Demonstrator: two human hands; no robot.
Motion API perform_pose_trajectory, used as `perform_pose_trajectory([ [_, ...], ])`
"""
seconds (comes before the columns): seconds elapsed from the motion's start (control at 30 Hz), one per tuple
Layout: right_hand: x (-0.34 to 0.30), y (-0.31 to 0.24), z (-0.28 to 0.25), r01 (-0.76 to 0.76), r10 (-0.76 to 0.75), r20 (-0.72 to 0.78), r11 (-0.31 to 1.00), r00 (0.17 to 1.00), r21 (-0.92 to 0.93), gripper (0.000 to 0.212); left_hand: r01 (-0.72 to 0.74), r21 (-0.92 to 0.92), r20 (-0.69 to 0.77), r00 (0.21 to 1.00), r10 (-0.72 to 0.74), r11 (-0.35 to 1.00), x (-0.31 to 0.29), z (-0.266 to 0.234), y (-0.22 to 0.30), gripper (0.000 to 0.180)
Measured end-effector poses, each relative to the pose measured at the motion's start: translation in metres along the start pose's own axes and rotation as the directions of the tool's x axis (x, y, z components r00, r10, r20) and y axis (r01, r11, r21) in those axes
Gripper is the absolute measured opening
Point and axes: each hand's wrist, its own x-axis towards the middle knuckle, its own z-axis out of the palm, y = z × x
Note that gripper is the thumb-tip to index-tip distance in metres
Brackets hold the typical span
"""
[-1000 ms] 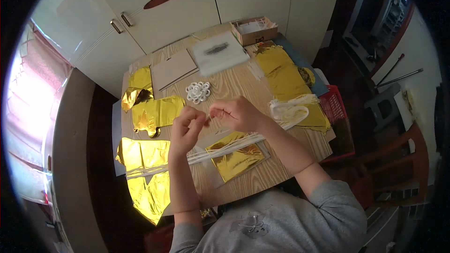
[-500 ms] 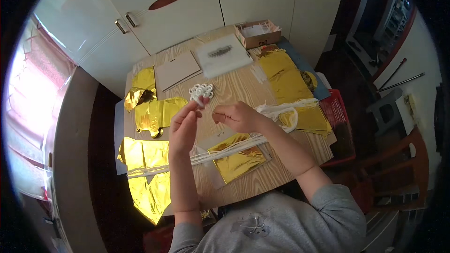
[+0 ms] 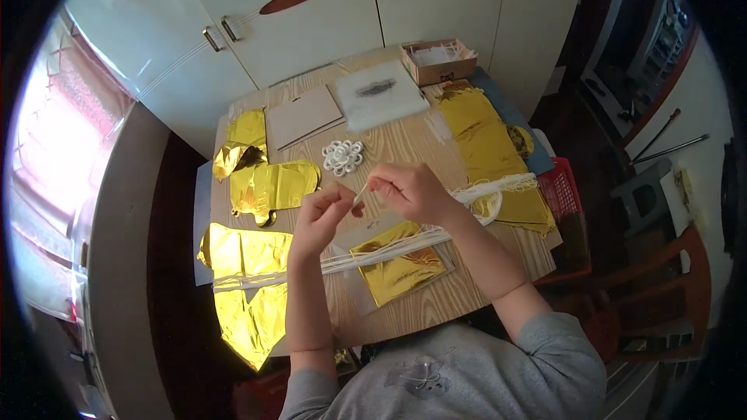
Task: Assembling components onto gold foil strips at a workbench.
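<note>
Over the middle of the table, my left hand [image 3: 317,222] and my right hand [image 3: 414,193] come close together, fingers pinched. A short piece of thin white cord [image 3: 361,193] spans the small gap between the fingertips of both. Just beyond them lies a cluster of white rings [image 3: 343,157], set in a round, flower-like pile. Below my wrists, a long bundle of white cords [image 3: 342,263] stretches across the table. It passes over a folded gold foil piece [image 3: 398,280], which lies in front of me.
Gold foil balloons lie flat at the left [image 3: 247,284] and a gold foil stack [image 3: 486,136] at the right. Farther back are a grey-brown board [image 3: 303,115], a clear plastic bag [image 3: 381,109] and a cardboard box [image 3: 443,70]. A red crate [image 3: 562,187] stands beyond the right edge.
My left hand has come down and nearer to me, away from the white rings. My right hand has shifted slightly right. The white cord now shows between the fingertips of both hands.
</note>
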Motion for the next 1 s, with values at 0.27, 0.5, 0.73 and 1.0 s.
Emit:
perform_pose_trajectory([
  [0.27, -0.001, 0.006, 0.026, 0.035, -0.041, -0.162, 0.999, 0.986, -0.04, 0.012, -0.094, -0.277, -0.054, 0.995, 0.082, 0.956, 0.004, 0.008, -0.014, 0.025],
  [0.5, -0.001, -0.001, 0.016, 0.02, -0.075, -0.196, 0.963, 0.978, -0.269, 0.015, -0.181, 0.083, -0.129, 0.973, 0.191, 0.98, 0.007, 0.018, -0.02, 0.026],
  [0.73, -0.001, -0.005, 0.007, 0.136, -0.249, -0.234, 0.901, 0.94, -0.412, 0.011, -0.093, 0.488, -0.158, 0.969, 0.193, 0.868, 0.005, 0.017, -0.02, 0.022],
  [1.0, 0.001, -0.004, 0.004, -0.015, -0.04, -0.308, 0.984, 0.951, -0.176, 0.021, 0.059, 0.201, -0.104, 0.994, -0.039, 0.978, 0.005, 0.016, -0.018, 0.014],
])
